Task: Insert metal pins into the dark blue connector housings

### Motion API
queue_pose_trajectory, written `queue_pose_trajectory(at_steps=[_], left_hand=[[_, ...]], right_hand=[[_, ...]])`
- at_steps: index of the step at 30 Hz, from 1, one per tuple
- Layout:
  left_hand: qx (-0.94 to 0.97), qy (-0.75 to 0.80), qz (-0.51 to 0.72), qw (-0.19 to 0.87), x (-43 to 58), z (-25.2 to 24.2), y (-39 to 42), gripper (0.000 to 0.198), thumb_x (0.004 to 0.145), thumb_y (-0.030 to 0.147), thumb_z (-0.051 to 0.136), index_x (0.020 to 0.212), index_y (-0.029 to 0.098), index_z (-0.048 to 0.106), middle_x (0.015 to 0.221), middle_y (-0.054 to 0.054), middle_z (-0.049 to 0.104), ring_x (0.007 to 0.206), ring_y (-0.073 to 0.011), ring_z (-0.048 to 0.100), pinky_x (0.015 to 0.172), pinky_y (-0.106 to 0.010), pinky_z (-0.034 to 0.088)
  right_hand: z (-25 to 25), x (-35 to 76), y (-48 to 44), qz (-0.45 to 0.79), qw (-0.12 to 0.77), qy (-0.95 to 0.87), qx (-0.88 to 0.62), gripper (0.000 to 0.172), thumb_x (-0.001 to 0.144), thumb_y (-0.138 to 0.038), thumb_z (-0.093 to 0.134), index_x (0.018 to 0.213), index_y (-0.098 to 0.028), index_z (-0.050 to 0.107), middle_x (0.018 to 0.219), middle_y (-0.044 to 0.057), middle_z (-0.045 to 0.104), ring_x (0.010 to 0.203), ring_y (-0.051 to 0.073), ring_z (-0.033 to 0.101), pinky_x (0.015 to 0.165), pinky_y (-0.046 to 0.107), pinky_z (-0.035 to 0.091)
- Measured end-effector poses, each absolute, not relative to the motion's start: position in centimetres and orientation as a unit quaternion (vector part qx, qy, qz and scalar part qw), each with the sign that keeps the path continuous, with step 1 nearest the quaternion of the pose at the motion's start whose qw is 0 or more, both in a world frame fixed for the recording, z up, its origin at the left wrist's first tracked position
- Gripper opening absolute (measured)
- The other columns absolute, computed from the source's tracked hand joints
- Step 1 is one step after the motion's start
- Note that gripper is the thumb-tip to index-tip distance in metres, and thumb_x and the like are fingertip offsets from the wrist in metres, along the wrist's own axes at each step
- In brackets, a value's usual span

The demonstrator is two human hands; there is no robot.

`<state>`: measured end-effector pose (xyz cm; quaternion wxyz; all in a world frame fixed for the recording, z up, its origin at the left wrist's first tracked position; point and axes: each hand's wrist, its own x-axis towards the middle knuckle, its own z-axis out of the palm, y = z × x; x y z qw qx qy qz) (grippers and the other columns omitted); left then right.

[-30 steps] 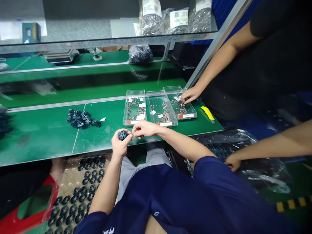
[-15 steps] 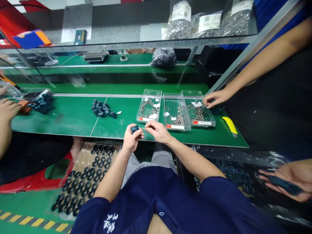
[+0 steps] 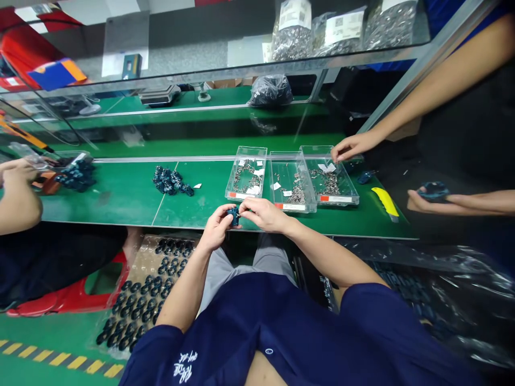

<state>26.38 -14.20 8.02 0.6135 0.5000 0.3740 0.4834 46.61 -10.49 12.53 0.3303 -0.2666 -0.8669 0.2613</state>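
My left hand [image 3: 215, 230] is closed around a small dark blue plastic part [image 3: 233, 216], just over the table's front edge. My right hand [image 3: 263, 214] pinches a tiny shiny metal piece [image 3: 238, 214] against the side of that part; its exact shape is too small to tell. Beyond my hands stand clear plastic boxes of little metal pieces: a left box [image 3: 246, 174], a middle box [image 3: 295, 208] and a right box [image 3: 338, 200]. To the left lies a pile of dark blue parts [image 3: 171, 180].
On the right, a co-worker's hand [image 3: 354, 146] reaches to the right box; another hand [image 3: 428, 197] holds a blue part. A yellow cutter knife [image 3: 385, 203] lies nearby. A co-worker's arm [image 3: 20, 198] is at left. A shelf [image 3: 193, 71] with bags [image 3: 293, 32] hangs above.
The blue part has turned in my left hand, and the metal piece now meets it. At right, the co-worker's lower hand has risen, and a blue part beside the right box is uncovered.
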Motion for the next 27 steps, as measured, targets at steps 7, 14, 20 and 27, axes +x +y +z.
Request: queue_pose_trajectory(at_steps=[7,14,20,27], left_hand=[[0.616,0.442,0.447,0.475,26.5,8.0,-14.1,0.037,0.082,0.033,0.069,0.115,0.019,0.058,0.1,-0.004,0.063,0.075,-0.0126,0.06,0.068,-0.026,0.053],[0.63,0.499,0.425,0.417,26.4,7.9,-14.1,0.022,0.085,0.028,0.061,0.106,0.019,0.059,0.076,0.003,0.06,0.063,-0.0113,0.055,0.065,-0.025,0.046],[0.569,0.487,0.456,0.481,25.2,5.9,-13.8,0.026,0.084,0.025,0.059,0.109,0.02,0.054,0.081,0.003,0.062,0.06,-0.0112,0.055,0.062,-0.026,0.047],[0.573,0.54,0.548,0.283,14.5,2.4,-10.4,0.025,0.084,0.024,0.062,0.109,0.02,0.062,0.119,-0.008,0.063,0.114,-0.0215,0.058,0.105,-0.039,0.043]], right_hand=[[12.3,46.2,-10.9,0.22,0.308,-0.878,-0.292,0.012,0.096,-0.018,0.049,0.088,-0.017,0.058,0.084,0.006,0.062,0.076,0.016,0.056,0.073,0.028,0.045],[11.3,44.5,-11.9,0.1,0.285,-0.897,-0.324,0.018,0.098,-0.019,0.042,0.091,-0.015,0.058,0.088,0.01,0.061,0.078,0.019,0.054,0.072,0.031,0.044],[10.3,41.6,-9.8,0.318,0.327,-0.787,-0.415,0.008,0.085,-0.021,0.062,0.081,-0.018,0.055,0.071,0.0,0.06,0.065,0.014,0.055,0.063,0.027,0.043],[9.3,38.8,-8.4,0.443,0.309,-0.731,-0.417,0.022,0.083,-0.038,0.067,0.09,-0.019,0.058,0.078,0.0,0.064,0.069,0.015,0.06,0.067,0.029,0.048]])
